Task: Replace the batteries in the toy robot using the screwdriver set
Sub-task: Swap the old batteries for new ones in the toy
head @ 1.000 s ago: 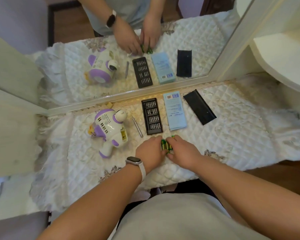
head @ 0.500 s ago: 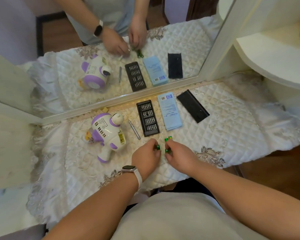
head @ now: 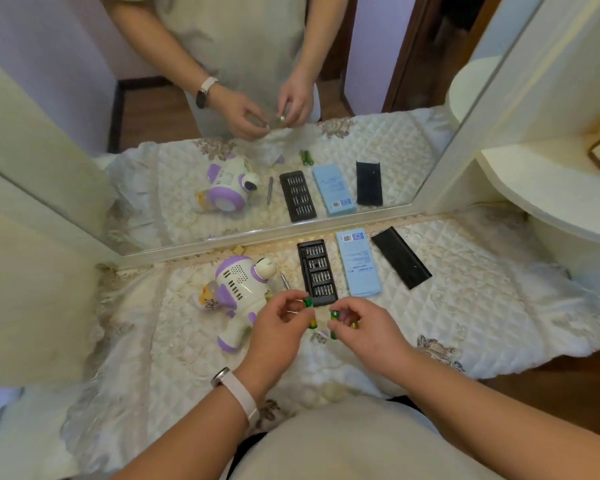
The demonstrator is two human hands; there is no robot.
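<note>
Currently in the left hand: we find one green battery pinched between thumb and fingertips, raised above the cloth.
Right hand: fingers curled round a second battery. A yellow-green edge shows behind them; we cannot tell whether it is a third.
Between the hands: the two batteries stand near each other and, as far as we can see, apart.
Risk, drop: both holds are light fingertip pinches. In our judgement a slip would send a battery rolling over the quilting toward the near edge.
Risk, mix-up: we cannot tell fresh from spent, so they could be confused once set down.
Risk, full hands: the screwdriver cannot be taken up until a hand is freed.
Toy robot: white and purple, lying on the cloth just left of the hands, head toward the mirror, slotted grille upward. We see no battery door and no open compartment.
Screwdriver: thin, grey, lying between the toy and the bit tray.
Bit tray: black, open, rows of bits, just beyond the hands.
Further right: blue box, then black lid.
</note>
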